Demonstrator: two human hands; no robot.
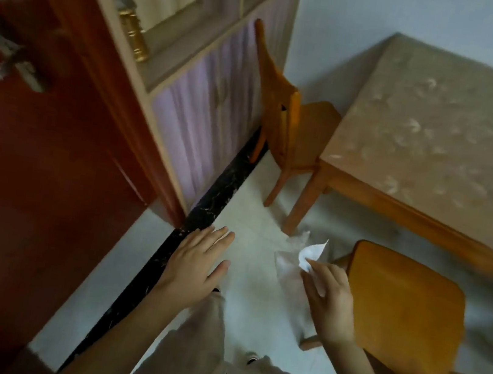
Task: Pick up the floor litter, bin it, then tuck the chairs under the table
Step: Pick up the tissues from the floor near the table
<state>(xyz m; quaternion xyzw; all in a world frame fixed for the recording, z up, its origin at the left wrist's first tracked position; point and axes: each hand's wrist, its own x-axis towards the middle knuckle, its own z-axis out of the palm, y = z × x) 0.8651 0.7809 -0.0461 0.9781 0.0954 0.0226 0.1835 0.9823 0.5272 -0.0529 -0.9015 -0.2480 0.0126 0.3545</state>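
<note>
Over the pale floor [253, 216] near the table [411, 213] corner, right hand [328, 301] pinching a white paper scrap [312, 254], clear plastic wrapper [286, 265] against it, left hand [195, 262] spread flat, holding nothing, near wooden chair [402, 312] just beside the right hand, far wooden chair [285, 112] at the wall.

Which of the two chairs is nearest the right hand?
The near chair, its seat beside the right hand pinching the litter; the far chair sits at the table's end.
</note>
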